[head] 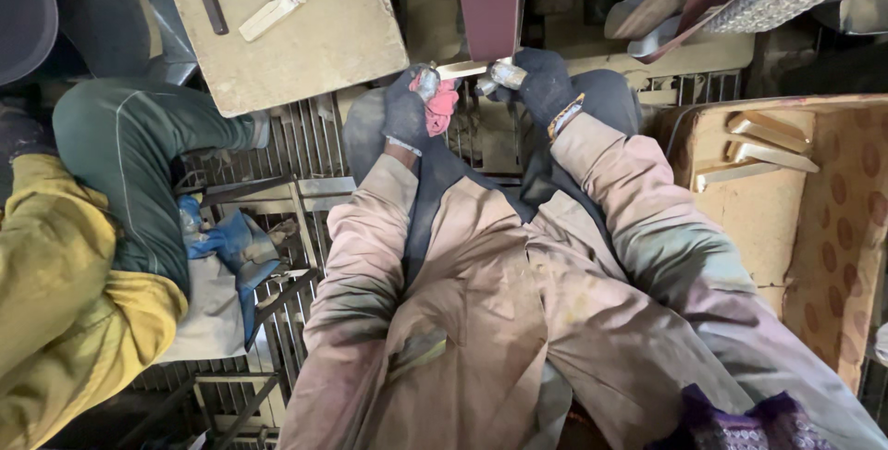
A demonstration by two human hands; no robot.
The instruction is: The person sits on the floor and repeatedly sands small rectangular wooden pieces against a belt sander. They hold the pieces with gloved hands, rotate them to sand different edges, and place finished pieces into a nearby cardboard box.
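Metal is what we are handling: a slim pale metal bar (pixel 462 70) spans the gap between our two gloved hands, held up against the dark red sanding belt (pixel 490 1) that comes down from above. Going left to right, a co-worker in a yellow sleeve (pixel 65 265) and green trousers sits beside us, with a blue cloth (pixel 231 246) near their knee over the metal floor grating (pixel 305 145), and a similar pale piece (pixel 270 13) lies on the beige tabletop (pixel 342 43). Our left hand (pixel 409 110) has its grip closed on the bar's left end through a pink rag (pixel 442 106). Our right hand (pixel 541 85) pinches the rounded right end tight. We judge the bar stiff and fairly light, likely slick and warm at the belt, so the ends are the places to hold. Further right, more pale bars (pixel 754 156) rest in a cardboard box (pixel 832 228).
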